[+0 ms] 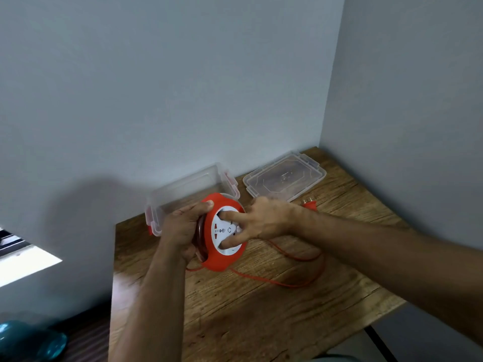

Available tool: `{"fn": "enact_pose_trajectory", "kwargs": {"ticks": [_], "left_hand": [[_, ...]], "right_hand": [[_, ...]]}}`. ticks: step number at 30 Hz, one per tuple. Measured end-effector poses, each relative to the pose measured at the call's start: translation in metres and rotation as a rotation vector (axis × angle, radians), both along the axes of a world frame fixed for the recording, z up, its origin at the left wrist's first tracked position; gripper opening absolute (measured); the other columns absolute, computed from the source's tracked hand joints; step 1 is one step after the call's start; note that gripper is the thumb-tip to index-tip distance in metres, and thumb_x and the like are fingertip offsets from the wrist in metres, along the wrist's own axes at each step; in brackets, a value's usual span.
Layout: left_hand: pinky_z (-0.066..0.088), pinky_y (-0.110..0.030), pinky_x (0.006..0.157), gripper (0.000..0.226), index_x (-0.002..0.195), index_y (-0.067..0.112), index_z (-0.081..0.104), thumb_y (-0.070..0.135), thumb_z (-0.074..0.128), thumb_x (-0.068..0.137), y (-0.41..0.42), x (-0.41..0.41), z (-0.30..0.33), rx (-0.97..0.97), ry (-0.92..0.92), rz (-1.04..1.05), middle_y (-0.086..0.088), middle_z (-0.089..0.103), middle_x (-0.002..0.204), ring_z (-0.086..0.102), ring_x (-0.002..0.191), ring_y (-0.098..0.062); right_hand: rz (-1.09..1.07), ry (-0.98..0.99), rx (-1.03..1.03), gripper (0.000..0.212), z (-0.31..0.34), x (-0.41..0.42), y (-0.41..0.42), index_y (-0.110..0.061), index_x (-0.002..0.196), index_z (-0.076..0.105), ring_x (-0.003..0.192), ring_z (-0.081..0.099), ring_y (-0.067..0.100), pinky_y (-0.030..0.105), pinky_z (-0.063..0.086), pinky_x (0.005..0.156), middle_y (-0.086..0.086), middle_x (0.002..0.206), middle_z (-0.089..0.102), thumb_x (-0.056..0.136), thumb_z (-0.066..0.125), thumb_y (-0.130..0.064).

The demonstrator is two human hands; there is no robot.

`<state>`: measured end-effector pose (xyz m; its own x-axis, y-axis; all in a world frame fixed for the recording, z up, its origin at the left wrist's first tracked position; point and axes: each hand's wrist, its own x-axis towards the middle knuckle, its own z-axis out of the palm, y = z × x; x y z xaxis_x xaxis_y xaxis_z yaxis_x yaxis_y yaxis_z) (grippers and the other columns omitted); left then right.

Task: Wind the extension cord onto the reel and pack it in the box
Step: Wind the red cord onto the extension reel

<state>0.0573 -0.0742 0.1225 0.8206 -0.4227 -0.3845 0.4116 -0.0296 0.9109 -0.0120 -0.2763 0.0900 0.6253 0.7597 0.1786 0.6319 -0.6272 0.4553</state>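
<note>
Orange plastic reel (222, 259) held above counter (261, 309), just before clear box (190, 184). Left hand (180, 228) clamped on rim; right hand (264, 220) had fingers (230, 215) hooked in white hub recesses. Judged light, rigid, smooth; rim plus recesses best hold. Socket face tilted toward camera, axle roughly level. Cord (300, 283) limp, looped rightward; plug (309, 205) beside lid (285, 178), prongs pointing left.

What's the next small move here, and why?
Probably turn the reel's white hub with the right hand while the left hand steadies the reel. Much cord lies loose on the table, and the plug sits by the lid.
</note>
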Motion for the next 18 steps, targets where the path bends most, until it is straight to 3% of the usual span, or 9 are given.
{"fn": "enact_pose_trajectory", "kwargs": {"ticks": [4,7,9,12,15,18], "left_hand": [[0.059,-0.065,0.087,0.043,0.124,-0.002,0.070,0.019,0.075,0.086,-0.002,0.001,0.001,-0.028,-0.024,0.026,-0.030,0.073,0.120,0.070,0.106,-0.053],[0.064,-0.054,0.072,0.035,0.115,-0.001,0.074,0.017,0.077,0.086,-0.001,0.006,0.004,-0.026,-0.096,0.074,-0.025,0.077,0.109,0.075,0.094,-0.047],[0.063,-0.056,0.076,0.027,0.106,0.004,0.079,0.020,0.081,0.084,0.000,0.010,0.007,0.013,-0.161,0.105,-0.020,0.081,0.101,0.077,0.091,-0.045],[0.063,-0.057,0.082,0.023,0.102,0.008,0.081,0.023,0.081,0.084,0.000,0.010,0.011,0.035,-0.178,0.128,-0.017,0.082,0.098,0.077,0.092,-0.044],[0.061,-0.058,0.087,0.033,0.113,0.004,0.077,0.023,0.078,0.087,-0.002,0.004,0.014,-0.001,-0.127,0.156,-0.019,0.079,0.108,0.075,0.098,-0.044],[0.062,-0.056,0.085,0.045,0.128,-0.008,0.066,0.016,0.072,0.090,-0.003,0.002,0.017,-0.139,0.003,0.189,-0.028,0.071,0.123,0.069,0.107,-0.048]], "right_hand": [[-0.100,-0.077,0.109,0.048,-0.002,-0.003,0.005,-0.041,0.134,0.055,0.053,0.060,0.023,0.029,0.049,0.042,0.015,0.125,0.061,0.090,0.069,-0.031],[-0.313,-0.032,0.253,0.052,-0.005,-0.003,0.019,-0.041,0.140,0.042,0.050,0.047,0.020,0.027,0.042,0.041,0.014,0.113,0.061,0.092,0.061,-0.044],[-0.425,-0.010,0.393,0.055,-0.008,-0.003,0.031,-0.041,0.139,0.036,0.058,0.057,0.022,0.024,0.038,0.044,0.013,0.108,0.064,0.090,0.060,-0.049],[-0.507,0.074,0.568,0.059,-0.010,-0.003,0.041,-0.043,0.137,0.030,0.077,0.067,0.030,0.031,0.052,0.056,0.010,0.109,0.066,0.086,0.057,-0.055],[-0.542,0.133,0.776,0.064,-0.004,-0.003,0.039,-0.045,0.134,0.034,0.089,0.067,0.027,0.035,0.055,0.067,0.006,0.108,0.068,0.078,0.065,-0.055],[-0.517,0.389,1.161,0.064,0.003,-0.003,0.027,-0.047,0.132,0.038,0.087,0.065,0.011,0.024,0.054,0.069,-0.010,0.101,0.066,0.077,0.070,-0.045]]}}
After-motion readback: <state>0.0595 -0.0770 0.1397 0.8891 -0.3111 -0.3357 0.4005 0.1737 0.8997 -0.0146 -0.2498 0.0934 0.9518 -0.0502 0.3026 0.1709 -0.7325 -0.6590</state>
